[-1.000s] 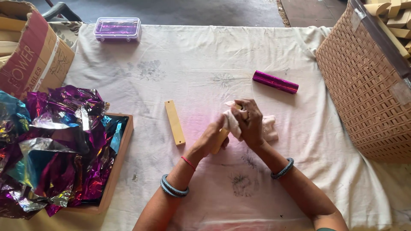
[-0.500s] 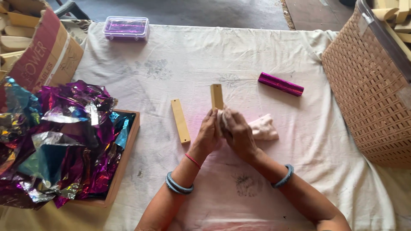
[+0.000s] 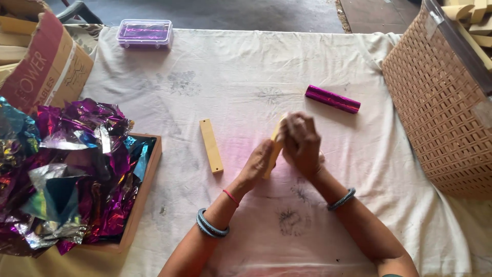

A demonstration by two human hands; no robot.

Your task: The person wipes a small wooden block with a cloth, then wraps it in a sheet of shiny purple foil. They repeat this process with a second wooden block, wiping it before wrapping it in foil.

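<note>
Head view: both hands meet at the middle of the white cloth [image 3: 246, 77].
Left hand [image 3: 256, 165]: grips the lower part of a wooden block [image 3: 273, 154], keeping it tilted up off the cloth.
Right hand [image 3: 302, 143]: closed over the block's upper end (whether it also holds something cannot be told).
Wooden blocks: two, one held and one spare block [image 3: 211, 145] lying flat just left of the hands, within easy reach.
Foil-wrapped piece [image 3: 332, 99]: one, magenta, set apart up and right.
Foil sheets [image 3: 66, 174]: a crumpled heap, uncountable, spilling over a wooden tray [image 3: 143, 195].
Wicker basket [image 3: 441, 102]: one, at right.
Plastic box [image 3: 144, 33]: one, far edge.
</note>
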